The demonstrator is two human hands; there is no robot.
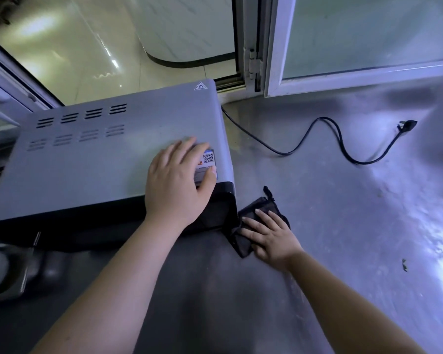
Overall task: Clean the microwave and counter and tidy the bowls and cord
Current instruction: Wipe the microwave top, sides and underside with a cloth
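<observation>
A grey microwave (92, 154) with a black front stands on the steel counter (343, 213) at the left. My left hand (179, 182) lies flat on its top near the right front corner, partly over a QR sticker (208, 160). My right hand (269, 236) presses a dark cloth (256, 208) flat on the counter, right against the microwave's front right corner. The black cord (325, 123) snakes loose across the counter from behind the microwave, and its plug (407, 125) lies at the far right.
An open window frame (274, 47) stands at the counter's back edge, with a tiled floor visible beyond. A metal bowl or tray (8, 274) sits at the lower left, in front of the microwave. A small dark speck (404, 264) lies on the counter at right.
</observation>
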